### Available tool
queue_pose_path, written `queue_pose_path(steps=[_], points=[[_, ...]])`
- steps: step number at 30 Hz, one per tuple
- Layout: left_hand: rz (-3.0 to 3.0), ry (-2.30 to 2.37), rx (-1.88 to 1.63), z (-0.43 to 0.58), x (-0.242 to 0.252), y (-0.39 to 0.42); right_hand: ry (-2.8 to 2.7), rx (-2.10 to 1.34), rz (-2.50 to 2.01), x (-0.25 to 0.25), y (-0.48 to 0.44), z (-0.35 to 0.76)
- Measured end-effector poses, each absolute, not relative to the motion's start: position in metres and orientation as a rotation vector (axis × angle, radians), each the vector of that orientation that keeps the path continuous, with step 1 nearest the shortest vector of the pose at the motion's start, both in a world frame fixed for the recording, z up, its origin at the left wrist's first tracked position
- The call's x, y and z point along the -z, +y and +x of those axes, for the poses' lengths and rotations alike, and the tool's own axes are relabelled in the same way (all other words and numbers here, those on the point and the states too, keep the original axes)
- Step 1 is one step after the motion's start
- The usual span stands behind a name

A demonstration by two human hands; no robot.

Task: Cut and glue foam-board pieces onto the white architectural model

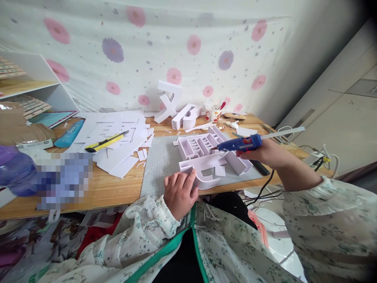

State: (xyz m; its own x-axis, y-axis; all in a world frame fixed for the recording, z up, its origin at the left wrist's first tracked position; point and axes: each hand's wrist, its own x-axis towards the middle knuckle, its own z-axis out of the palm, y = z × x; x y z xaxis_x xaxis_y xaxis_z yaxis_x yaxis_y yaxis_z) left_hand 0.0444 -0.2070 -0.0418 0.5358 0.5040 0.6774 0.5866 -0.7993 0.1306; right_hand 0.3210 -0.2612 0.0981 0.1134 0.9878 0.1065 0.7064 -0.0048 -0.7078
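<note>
My right hand (266, 151) grips a blue hot glue gun (243, 143) with a long glue stick (284, 133) sticking out of its back. The gun's nozzle points left, over a white foam-board structure (203, 157) with raised walls and several small inner compartments. On the near left corner of that structure rests my left hand (182, 192), its fingers lying along the wall. Under the structure is a grey cutting mat (157, 165). A small loose white piece (220, 171) lies by the curved near wall.
Cut white sheets (118, 157) and a yellow utility knife (106, 141) lie to the left. Behind stand white foam-board shapes (169, 101) and a paper cup (213, 114) with tools. A black cord (263, 188) hangs from the gun past the table's right front edge.
</note>
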Motion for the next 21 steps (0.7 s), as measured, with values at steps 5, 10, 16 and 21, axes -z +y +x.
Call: queue_pose_path(steps=[5,10,16,21], points=[[-2.654,-0.989,1.072,0.044,0.043,-0.206,-1.194,-0.542,-1.706,-0.076,-0.301,0.361],[-2.650,-0.962,1.063,0.044,0.043,-0.204,-0.736,-0.360,-1.624,-0.034,-0.328,0.408],[-2.575,-0.878,1.096,0.044,0.045,-0.198,-0.581,-0.189,-1.774,0.016,-0.319,0.439],[-2.558,-0.837,1.094,0.043,0.046,-0.195,-0.605,-0.044,-1.999,0.034,-0.305,0.458]])
